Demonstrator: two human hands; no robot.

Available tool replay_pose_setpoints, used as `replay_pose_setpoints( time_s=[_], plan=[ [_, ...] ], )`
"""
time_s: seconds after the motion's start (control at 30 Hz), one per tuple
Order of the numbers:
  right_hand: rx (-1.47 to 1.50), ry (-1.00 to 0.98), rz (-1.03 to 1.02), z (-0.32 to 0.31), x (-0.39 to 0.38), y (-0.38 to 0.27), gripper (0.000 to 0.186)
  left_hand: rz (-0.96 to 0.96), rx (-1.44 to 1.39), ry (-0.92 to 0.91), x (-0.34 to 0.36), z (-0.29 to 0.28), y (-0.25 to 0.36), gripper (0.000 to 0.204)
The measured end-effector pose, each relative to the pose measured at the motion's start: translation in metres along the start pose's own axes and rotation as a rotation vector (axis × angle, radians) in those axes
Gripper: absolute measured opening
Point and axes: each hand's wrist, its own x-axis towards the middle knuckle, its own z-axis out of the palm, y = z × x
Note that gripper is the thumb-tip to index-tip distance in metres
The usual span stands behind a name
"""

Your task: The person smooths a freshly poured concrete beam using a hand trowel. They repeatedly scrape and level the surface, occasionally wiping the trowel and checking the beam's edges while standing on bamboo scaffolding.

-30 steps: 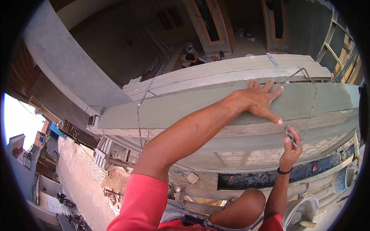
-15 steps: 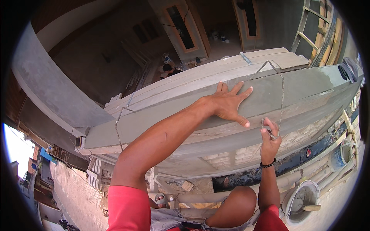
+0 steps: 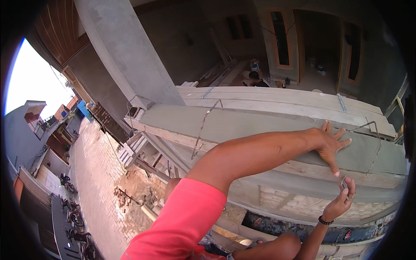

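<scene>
My left hand (image 3: 333, 147) lies with fingers spread across the top of a long ledge of smooth grey cement (image 3: 255, 123). Its thumb reaches over the front edge, where a wooden board (image 3: 184, 138) runs along the face. Just below that thumb, my right hand (image 3: 340, 200), with a dark beaded bracelet (image 3: 325, 221) at its wrist, is closed around a small thin piece that I cannot make out. A bent metal rod clamp (image 3: 378, 145) hooks over the ledge right of both hands. Another rod clamp (image 3: 203, 123) spans it farther left.
A grey column (image 3: 125, 47) rises at the ledge's left end. Behind the ledge, pale boards (image 3: 281, 102) lie lengthwise, and a person (image 3: 256, 80) is low down in the room beyond. Below are a dark trench (image 3: 277, 225) and bamboo poles. Motorbikes (image 3: 76, 216) stand along the paved lane (image 3: 91, 173).
The view has swung left, bringing the lane and column further in, and both hands now appear farther right. My left hand stays spread on the ledge; my right hand is closer to its thumb.
</scene>
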Motion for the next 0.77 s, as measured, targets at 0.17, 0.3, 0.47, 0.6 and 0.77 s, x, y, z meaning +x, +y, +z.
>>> replay_pose_setpoints(
  time_s=[0.17, 0.3, 0.47, 0.6, 0.77],
  plan=[
    [0.118, 0.001, -0.109, -0.005, 0.004, 0.000, 0.043, 0.026, 0.008, -0.012, 0.003, -0.003, 0.005, 0.141],
    [0.195, -0.027, -0.146, -0.009, 0.015, -0.010, 0.043, 0.005, 0.091, -0.031, 0.015, -0.014, 0.015, 0.133],
    [0.310, 0.031, -0.065, 0.015, 0.011, -0.022, 0.042, -0.057, 0.156, -0.024, 0.003, -0.014, 0.010, 0.124],
    [0.442, 0.056, -0.029, 0.021, 0.008, -0.026, 0.037, -0.060, 0.170, 0.019, 0.004, -0.010, 0.009, 0.124],
    [0.414, 0.004, -0.043, 0.009, 0.007, -0.025, 0.041, -0.066, 0.202, -0.001, 0.006, -0.009, 0.016, 0.124]
  ],
)
